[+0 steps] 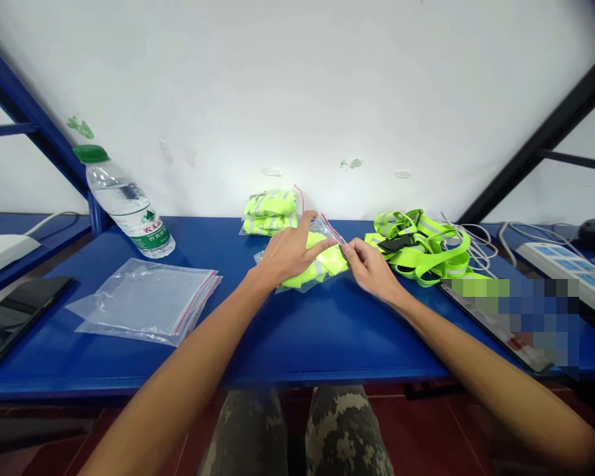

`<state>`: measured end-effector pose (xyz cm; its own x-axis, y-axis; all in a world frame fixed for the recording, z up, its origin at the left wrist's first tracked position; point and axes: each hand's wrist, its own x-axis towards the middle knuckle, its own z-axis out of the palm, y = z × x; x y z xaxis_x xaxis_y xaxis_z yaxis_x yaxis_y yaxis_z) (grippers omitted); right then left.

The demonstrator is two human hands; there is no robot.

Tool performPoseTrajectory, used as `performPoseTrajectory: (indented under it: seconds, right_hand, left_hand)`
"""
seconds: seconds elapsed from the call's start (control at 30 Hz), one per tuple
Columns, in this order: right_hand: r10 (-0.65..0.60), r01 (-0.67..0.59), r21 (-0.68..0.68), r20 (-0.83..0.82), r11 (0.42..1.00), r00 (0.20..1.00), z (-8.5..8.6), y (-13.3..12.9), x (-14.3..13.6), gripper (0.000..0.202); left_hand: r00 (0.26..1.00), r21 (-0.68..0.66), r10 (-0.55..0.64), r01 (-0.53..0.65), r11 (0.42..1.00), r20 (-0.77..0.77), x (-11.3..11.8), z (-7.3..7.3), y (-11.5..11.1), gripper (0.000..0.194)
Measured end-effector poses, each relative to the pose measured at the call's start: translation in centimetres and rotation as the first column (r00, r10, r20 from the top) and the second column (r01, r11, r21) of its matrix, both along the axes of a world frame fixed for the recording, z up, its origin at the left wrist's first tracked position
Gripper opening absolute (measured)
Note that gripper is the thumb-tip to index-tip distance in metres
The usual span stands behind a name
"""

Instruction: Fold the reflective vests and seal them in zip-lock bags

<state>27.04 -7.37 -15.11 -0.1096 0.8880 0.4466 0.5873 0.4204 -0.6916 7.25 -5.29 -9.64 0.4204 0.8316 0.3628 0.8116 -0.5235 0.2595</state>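
A clear zip bag (333, 233) with a red seal line lies at the middle of the table, a folded lime-yellow reflective strap (322, 259) inside it. My right hand (369, 268) pinches the bag at the right end of its seal. Over the bag's left part rests my left hand (290, 251), index finger and thumb spread apart, the index tip by the seal's far end. Its other fingers are partly hidden. Just behind, packed bags of folded strap (269, 205) are stacked against the wall. Loose reflective straps with a black buckle (416, 246) lie tangled right of my right hand.
A pile of flat zip bags (146, 297) lies at the left, in front of a water bottle (129, 205). A dark phone (17, 317) is at the left edge. On the right are a partly blurred flat device (496, 324), white cables (478, 244) and a power strip (565, 271).
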Motion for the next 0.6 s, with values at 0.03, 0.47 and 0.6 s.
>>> performPoseTrajectory:
  seconds: [0.03, 0.47, 0.6]
  right_hand:
    - [-0.013, 0.014, 0.013, -0.005, 1.0, 1.0, 0.0, 0.0, 0.0, 0.044]
    - [0.118, -0.205, -0.272, -0.304, 0.94, 0.945, -1.4, 1.5, 1.0, 0.045]
    - [0.149, -0.233, -0.255, -0.311, 0.938, 0.939, -1.8, 1.8, 1.1, 0.046]
  left_hand:
    - [1.0, 0.0, 0.024, -0.024, 1.0, -0.002, 0.0, 0.1, 0.0, 0.078]
    - [0.995, -0.12, 0.093, -0.095, 0.988, -0.023, 0.1, -2.0, 0.9, 0.072]
    - [0.999, -0.124, 0.039, -0.042, 0.991, -0.024, 0.1, -2.0, 0.9, 0.067]
